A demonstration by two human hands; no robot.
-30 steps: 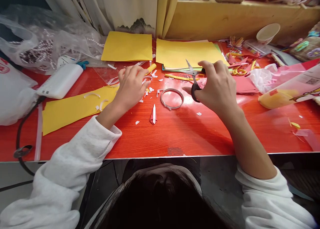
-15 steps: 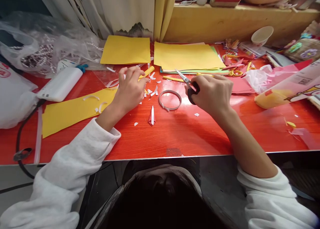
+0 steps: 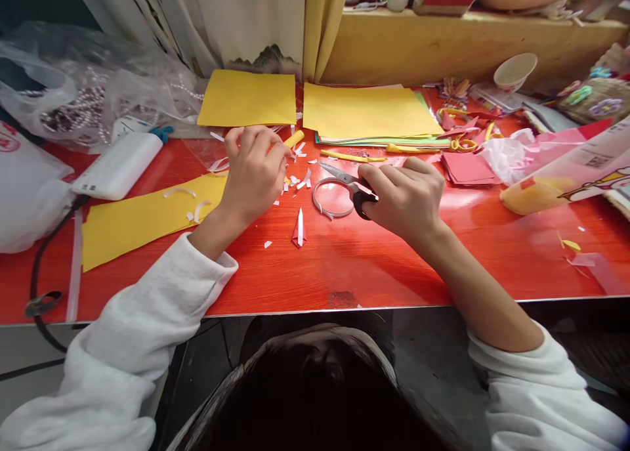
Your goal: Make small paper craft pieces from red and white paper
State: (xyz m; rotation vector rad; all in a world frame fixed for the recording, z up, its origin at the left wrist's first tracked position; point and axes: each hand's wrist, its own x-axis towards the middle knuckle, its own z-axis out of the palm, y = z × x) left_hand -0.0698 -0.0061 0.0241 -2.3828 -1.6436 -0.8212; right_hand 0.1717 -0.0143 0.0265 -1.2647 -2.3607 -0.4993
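My right hand grips a pair of scissors by the black handles. Their metal blades point left and pass over a coiled grey band on the table. Curled fingers on my left hand come down beside a yellow tube; whatever they pinch is hidden behind them. White paper scraps lie between the hands. Nearer to me sits a small folded red paper piece with a white strip along it. Under my left wrist extends a yellow paper strip.
Yellow sheets and a stack of coloured paper lie at the back of the red table. Red paper squares rest at right, near a clear plastic bag. A white power bank-like box with a cable stands left.
My right hand has moved left with the scissors, bringing the blades over the grey band. The red squares and a yellow piece behind it show more now. My left hand has shifted slightly.
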